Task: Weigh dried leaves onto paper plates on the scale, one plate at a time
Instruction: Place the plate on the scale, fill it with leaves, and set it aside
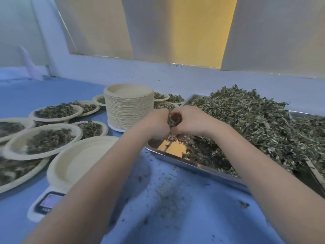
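Two hands meet above the near left corner of a metal tray. Your left hand and right hand curl their fingers round one clump of dried leaves, pressed between them. A large heap of leaves fills the tray to your right. An empty paper plate sits on the scale near your left forearm. Filled plates lie further left on the blue table, and a tall stack of plates stands just behind your left hand. Leaf crumbs dot the table between your arms.
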`<action>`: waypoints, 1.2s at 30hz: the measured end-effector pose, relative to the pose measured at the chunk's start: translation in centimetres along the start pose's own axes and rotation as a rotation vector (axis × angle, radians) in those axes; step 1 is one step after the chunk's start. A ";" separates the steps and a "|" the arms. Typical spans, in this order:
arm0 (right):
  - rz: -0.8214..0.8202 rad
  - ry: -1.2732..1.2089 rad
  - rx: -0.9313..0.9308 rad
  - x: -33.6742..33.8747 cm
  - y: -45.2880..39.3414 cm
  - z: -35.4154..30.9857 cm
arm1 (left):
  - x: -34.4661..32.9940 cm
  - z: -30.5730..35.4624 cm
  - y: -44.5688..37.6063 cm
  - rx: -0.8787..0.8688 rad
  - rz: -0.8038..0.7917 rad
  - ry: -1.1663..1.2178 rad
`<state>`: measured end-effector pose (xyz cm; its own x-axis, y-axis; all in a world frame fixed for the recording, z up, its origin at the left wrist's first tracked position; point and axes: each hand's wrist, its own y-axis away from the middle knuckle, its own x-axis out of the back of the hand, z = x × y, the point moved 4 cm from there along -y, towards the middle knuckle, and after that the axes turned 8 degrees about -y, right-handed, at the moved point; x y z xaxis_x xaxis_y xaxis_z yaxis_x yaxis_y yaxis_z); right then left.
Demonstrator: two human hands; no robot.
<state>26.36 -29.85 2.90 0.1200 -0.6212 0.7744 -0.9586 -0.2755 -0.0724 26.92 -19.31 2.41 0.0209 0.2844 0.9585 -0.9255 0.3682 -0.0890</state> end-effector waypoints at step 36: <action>-0.082 -0.055 0.199 -9.3 -2.4 -9.7 | 0.5 -19.0 14.9 0.372 0.944 0.532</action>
<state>25.01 -16.26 1.96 0.2143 -0.6281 0.7480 -0.8759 -0.4626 -0.1374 20.36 3.12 -3.63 -0.6662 0.6791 0.3083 -0.7098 -0.4507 -0.5414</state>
